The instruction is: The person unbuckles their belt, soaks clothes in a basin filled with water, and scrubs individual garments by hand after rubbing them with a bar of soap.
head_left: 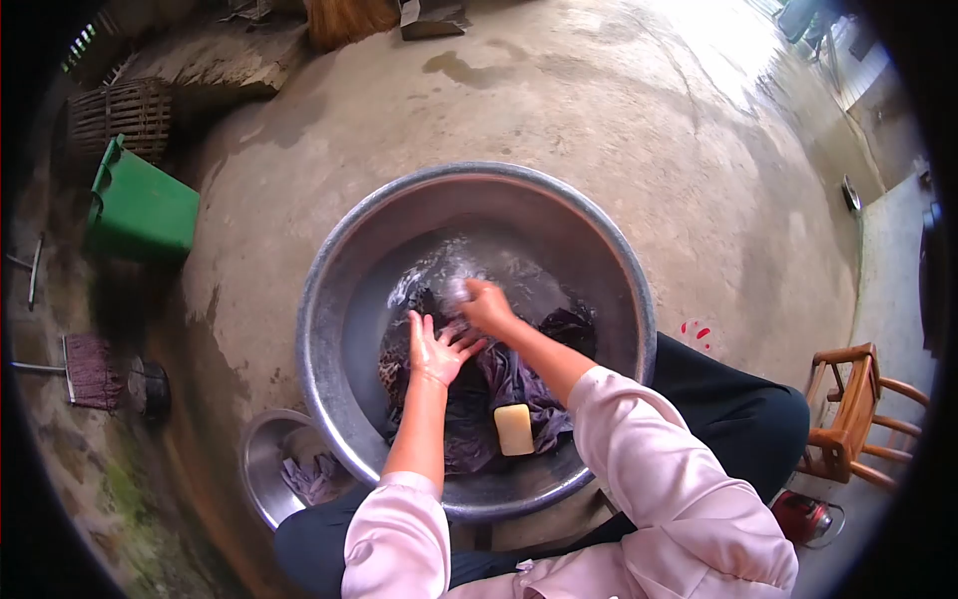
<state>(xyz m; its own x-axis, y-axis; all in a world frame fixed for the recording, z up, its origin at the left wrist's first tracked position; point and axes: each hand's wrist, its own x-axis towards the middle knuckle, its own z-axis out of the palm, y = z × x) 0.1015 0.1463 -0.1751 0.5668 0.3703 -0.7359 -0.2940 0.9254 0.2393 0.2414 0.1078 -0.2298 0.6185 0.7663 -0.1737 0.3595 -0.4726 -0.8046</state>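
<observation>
A large metal basin [649, 329] stands between my knees, holding water [499, 235] and soaked dark clothes [459, 429]. My left hand [439, 351] is over the clothes, palm up and wet, its fingers spread and nothing in them. Just beyond it, my right hand [488, 307] has its fingers curled in, close to the splashing water. A pale, blurred patch beside its fingers could be foam or something held; I cannot tell which. A yellowish bar of soap [514, 429] rests on the purple-grey cloth [544, 399] on the basin's near side.
A smaller metal bowl [261, 474] with a grey cloth [311, 479] sits at the lower left. Further left are a green bin [148, 205], a wicker basket [120, 115] and a brush head [92, 371]. A wooden chair [843, 414] and a red flask [801, 517] stand at right.
</observation>
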